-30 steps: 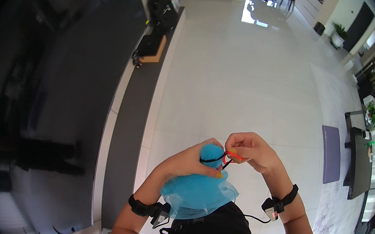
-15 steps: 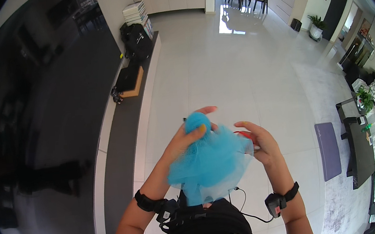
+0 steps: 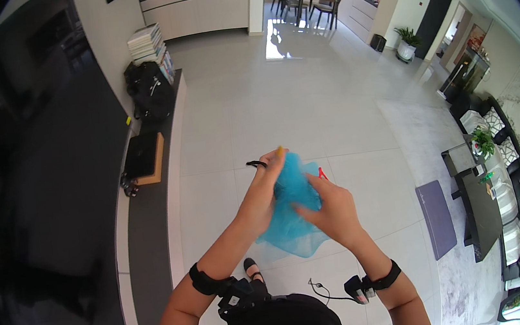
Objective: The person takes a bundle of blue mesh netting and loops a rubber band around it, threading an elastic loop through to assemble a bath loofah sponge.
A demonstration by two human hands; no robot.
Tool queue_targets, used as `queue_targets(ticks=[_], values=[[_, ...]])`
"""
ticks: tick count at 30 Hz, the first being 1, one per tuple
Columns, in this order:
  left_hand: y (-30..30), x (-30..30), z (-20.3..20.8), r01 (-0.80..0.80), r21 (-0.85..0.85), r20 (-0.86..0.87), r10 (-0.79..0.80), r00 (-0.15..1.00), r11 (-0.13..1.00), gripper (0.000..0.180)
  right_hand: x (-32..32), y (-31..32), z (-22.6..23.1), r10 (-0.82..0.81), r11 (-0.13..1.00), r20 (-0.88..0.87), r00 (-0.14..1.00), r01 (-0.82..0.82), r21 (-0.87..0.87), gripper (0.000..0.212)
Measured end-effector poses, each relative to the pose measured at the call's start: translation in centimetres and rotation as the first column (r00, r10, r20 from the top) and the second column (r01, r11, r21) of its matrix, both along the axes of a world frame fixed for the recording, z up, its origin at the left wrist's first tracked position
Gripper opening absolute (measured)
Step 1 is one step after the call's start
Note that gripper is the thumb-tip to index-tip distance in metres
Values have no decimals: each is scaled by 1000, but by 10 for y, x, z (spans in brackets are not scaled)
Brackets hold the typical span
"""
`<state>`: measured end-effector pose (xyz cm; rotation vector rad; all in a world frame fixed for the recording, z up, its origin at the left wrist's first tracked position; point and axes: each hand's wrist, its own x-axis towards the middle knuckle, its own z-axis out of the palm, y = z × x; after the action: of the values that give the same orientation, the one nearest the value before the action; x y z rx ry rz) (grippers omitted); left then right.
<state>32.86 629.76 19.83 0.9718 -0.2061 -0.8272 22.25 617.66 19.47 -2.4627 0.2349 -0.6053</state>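
Observation:
A bunch of light blue tulle netting (image 3: 294,187) hangs gathered between my hands, its loose lower part spreading beneath them. My left hand (image 3: 263,194) grips it along its left side, with a thumb showing a yellow nail pointing up at the top. A thin black loop (image 3: 256,163) sits at the fingers of that hand. From the right, my right hand (image 3: 332,209) closes on the netting, its thumb in front and slightly blurred. A small red piece (image 3: 322,173) shows beyond the right index finger; its remainder is hidden.
A long low ledge (image 3: 153,240) on the left carries a black bag (image 3: 151,91), stacked books (image 3: 147,43) and a flat black box (image 3: 144,157). Pale tiled floor (image 3: 254,111) lies ahead. A purple mat (image 3: 436,219) and dark coffee table (image 3: 479,217) are right. A cable (image 3: 319,288) hangs below my right wrist.
The rounded puff that stood at my left hand no longer shows. My right hand has moved left onto the netting, and the bunch is narrower. The head view has shifted.

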Motion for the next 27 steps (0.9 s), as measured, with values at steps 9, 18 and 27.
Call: queue_targets(ticks=[9,18,27], values=[[-57,101,-19,375,-137,49,-372,927,917,39,78,-76,-8,-88,718,45,995,32,695,24],[-137,185,-15,79,212,348,-151,925,974,30,156,-157,23,-84,963,-8,996,83,256,53],[-237,320,18,82,646,620,-584,523,759,27,271,-284,22,-18,956,-90,996,44,289,23]])
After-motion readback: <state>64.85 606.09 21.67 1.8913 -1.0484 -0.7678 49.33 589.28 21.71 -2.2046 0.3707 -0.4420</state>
